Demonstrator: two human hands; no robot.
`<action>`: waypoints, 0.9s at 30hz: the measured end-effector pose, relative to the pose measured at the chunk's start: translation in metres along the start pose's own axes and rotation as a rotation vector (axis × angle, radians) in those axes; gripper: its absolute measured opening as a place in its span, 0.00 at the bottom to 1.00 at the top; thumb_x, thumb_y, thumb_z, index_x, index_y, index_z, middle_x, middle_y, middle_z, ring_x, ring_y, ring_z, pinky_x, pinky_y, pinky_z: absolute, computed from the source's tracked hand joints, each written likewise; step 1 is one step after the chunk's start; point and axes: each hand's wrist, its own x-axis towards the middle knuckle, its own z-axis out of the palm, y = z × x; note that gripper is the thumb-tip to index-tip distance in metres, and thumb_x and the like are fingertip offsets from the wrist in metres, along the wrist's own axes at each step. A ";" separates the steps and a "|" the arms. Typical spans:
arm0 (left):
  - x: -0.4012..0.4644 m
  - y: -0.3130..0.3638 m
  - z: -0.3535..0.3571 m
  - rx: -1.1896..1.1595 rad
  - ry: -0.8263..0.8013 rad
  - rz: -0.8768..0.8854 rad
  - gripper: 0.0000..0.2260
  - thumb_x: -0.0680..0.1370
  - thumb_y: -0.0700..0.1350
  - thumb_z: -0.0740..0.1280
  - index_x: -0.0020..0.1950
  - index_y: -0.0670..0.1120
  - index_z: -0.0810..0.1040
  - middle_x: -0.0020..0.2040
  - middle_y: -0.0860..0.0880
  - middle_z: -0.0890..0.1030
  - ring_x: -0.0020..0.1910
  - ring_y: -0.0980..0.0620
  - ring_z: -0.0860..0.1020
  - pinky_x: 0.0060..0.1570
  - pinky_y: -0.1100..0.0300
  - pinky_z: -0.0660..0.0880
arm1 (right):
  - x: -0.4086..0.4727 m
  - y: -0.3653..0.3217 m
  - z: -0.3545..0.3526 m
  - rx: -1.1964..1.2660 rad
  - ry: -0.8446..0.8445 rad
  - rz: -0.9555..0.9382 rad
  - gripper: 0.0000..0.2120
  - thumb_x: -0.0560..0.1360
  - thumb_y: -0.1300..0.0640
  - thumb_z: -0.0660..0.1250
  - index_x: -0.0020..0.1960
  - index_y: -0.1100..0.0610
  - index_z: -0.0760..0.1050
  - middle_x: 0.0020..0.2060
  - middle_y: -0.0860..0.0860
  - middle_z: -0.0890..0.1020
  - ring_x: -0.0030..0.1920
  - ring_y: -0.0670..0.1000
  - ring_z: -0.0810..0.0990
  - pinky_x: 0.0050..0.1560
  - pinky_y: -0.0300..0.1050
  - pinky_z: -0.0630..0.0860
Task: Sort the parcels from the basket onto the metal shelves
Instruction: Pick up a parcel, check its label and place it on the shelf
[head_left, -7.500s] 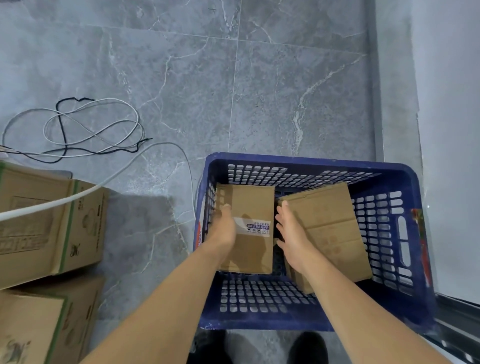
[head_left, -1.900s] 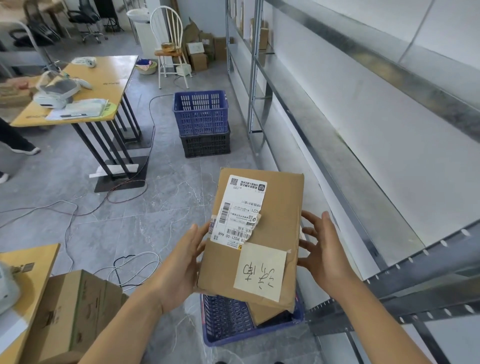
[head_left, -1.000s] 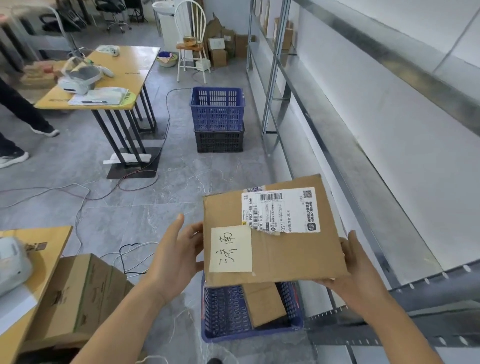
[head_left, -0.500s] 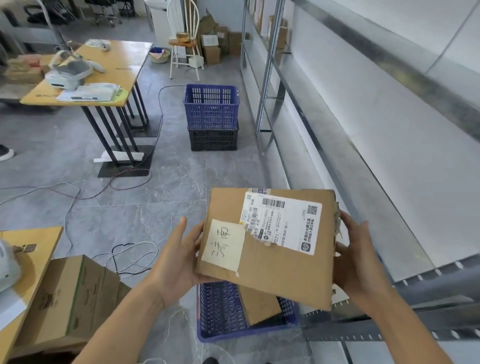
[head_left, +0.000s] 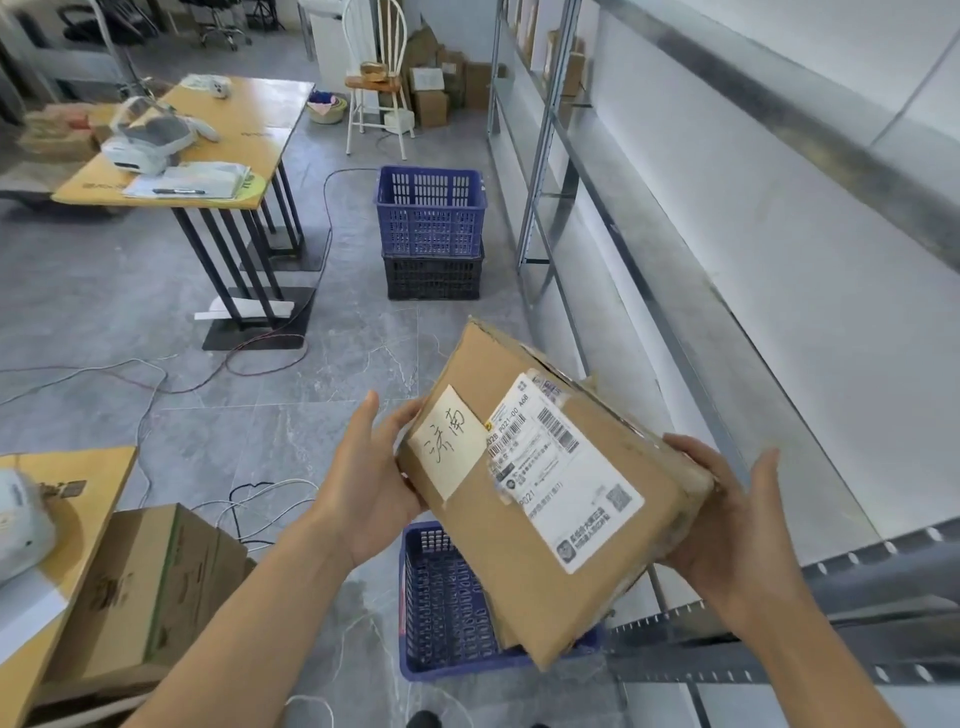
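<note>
I hold a flat brown cardboard parcel (head_left: 524, 540) in front of me, tilted, with a white shipping label and a pale handwritten note on its top face. My left hand (head_left: 371, 480) grips its left edge and my right hand (head_left: 727, 519) cups its right end. Below it on the floor stands the blue plastic basket (head_left: 441, 608), with another brown parcel partly hidden under the held one. The metal shelves (head_left: 691, 312) run along the wall on my right, and the nearest level is bare.
Two stacked crates (head_left: 431, 234), blue on black, stand further along by the shelf uprights. A yellow-topped table (head_left: 208, 150) and a white chair (head_left: 376, 78) are to the left. Cardboard boxes (head_left: 150, 587) and loose cables (head_left: 249, 499) lie on the floor at my left.
The parcel has turned clockwise in my hands and now tilts diagonally. My right hand has slid under its right end. The view has shifted slightly.
</note>
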 end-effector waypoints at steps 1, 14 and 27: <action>-0.001 -0.004 -0.001 -0.072 0.014 -0.018 0.29 0.81 0.67 0.54 0.76 0.50 0.69 0.69 0.41 0.77 0.63 0.41 0.79 0.61 0.37 0.76 | -0.002 0.003 -0.001 -0.004 -0.008 0.025 0.37 0.74 0.26 0.50 0.62 0.51 0.82 0.65 0.57 0.84 0.57 0.60 0.86 0.44 0.60 0.85; -0.017 -0.044 -0.029 -0.017 -0.094 -0.034 0.29 0.82 0.64 0.51 0.74 0.51 0.75 0.70 0.50 0.80 0.69 0.45 0.77 0.68 0.43 0.70 | -0.016 0.041 -0.005 -0.183 -0.178 0.146 0.46 0.57 0.20 0.71 0.68 0.45 0.82 0.71 0.45 0.80 0.69 0.57 0.80 0.63 0.67 0.80; -0.012 -0.055 -0.020 0.181 -0.237 0.094 0.27 0.81 0.63 0.50 0.73 0.55 0.75 0.73 0.54 0.78 0.69 0.52 0.78 0.62 0.48 0.72 | -0.025 0.058 -0.003 -0.225 -0.101 0.010 0.42 0.59 0.18 0.66 0.71 0.32 0.75 0.72 0.37 0.77 0.74 0.50 0.74 0.52 0.48 0.84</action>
